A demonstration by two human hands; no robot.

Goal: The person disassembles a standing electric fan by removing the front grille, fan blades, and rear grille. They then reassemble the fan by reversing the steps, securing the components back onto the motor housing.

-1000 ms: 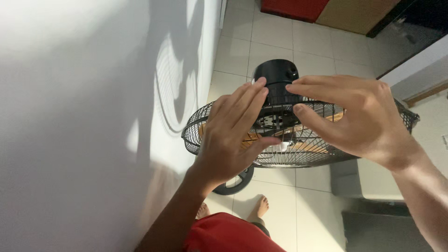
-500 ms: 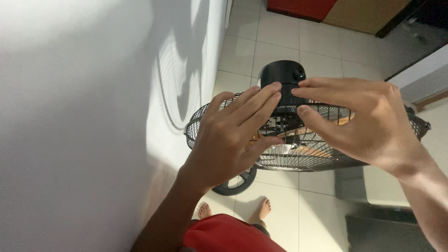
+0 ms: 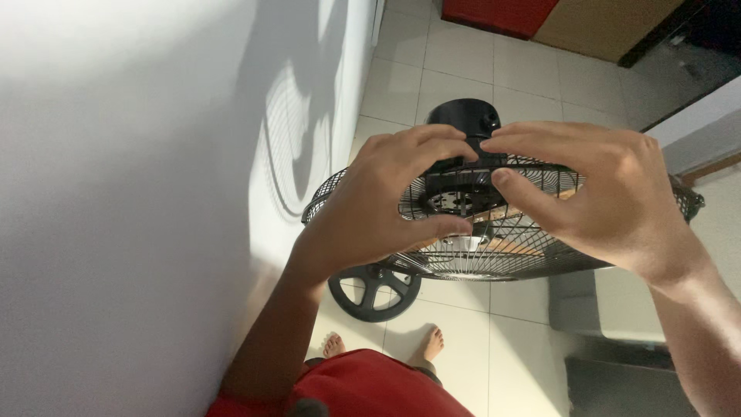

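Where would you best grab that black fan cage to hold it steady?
Probably by the wire cage's outer rim, from both sides: it lies nearly flat and wide, and its wires give finger holds. Left hand and right hand sit at its centre hub.
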